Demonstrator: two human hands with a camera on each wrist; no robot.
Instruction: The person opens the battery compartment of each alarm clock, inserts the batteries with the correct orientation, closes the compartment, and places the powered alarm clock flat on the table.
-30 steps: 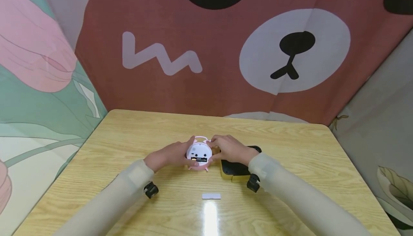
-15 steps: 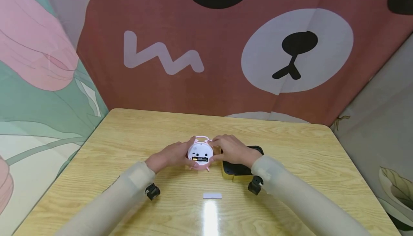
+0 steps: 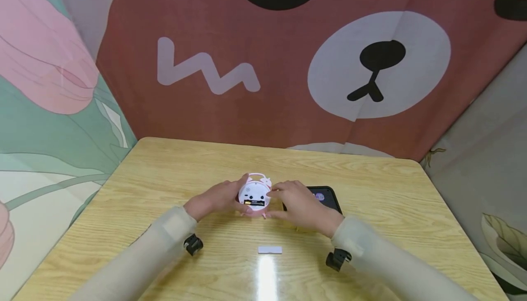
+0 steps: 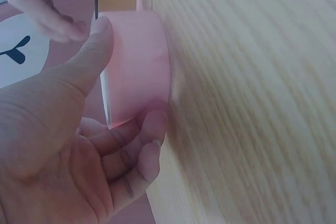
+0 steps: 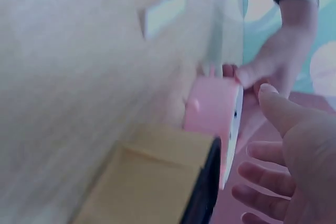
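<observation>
A pink alarm clock (image 3: pixel 260 190) with a white back stands in the head view, its back turned to me. A battery (image 3: pixel 254 203) lies in the uncovered slot low on that back. My left hand (image 3: pixel 218 198) grips the clock from the left; in the left wrist view the thumb is on its back edge and the fingers curl under the pink side (image 4: pixel 139 61). Close to the clock's right side is my right hand (image 3: pixel 304 207), its fingers spread and apart from it in the right wrist view.
A yellow box (image 5: pixel 152 177) with a black top (image 3: pixel 329 196) stands behind my right hand. On the wooden table (image 3: pixel 185 264), nearer me, lies a small white strip (image 3: pixel 270 249), perhaps the battery cover. A curtain with a bear print (image 3: pixel 206 118) hangs behind the table.
My right hand has let go of the clock's right side and drawn back to the right and toward me. The left hand keeps its grip.
</observation>
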